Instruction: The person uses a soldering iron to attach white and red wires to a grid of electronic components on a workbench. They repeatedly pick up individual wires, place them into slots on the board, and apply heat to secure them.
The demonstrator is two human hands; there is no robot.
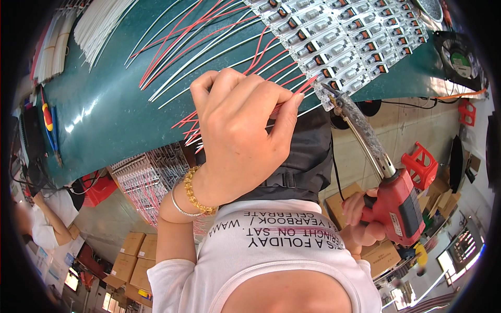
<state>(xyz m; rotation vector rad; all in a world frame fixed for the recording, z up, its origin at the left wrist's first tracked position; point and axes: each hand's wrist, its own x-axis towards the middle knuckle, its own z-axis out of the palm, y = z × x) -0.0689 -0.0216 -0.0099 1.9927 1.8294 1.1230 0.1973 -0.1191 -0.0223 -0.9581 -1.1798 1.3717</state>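
My left hand (237,125), with a beaded bracelet and a bangle at the wrist, is closed in a pinch on red wires (311,82) at the edge of a panel of small circuit boards (334,37). Other wire ends stick out below its palm. In my right hand (364,221) is a red soldering gun (399,206), fingers wrapped round its grip. The gun's dark tip points up and left, close to the panel's lower corner beside the pinched wires; whether it touches cannot be told. Several red and white wires (182,49) run left from the panel across the green mat.
Bundles of white wires (99,26) lie at the far left, above yellow-and-red handled pliers (48,117). A small fan (459,60) stands at the right. More wired boards (151,172) sit below the table edge. Red stools (420,164) and cartons (128,250) stand on the floor; another person's arm (55,219) shows at left.
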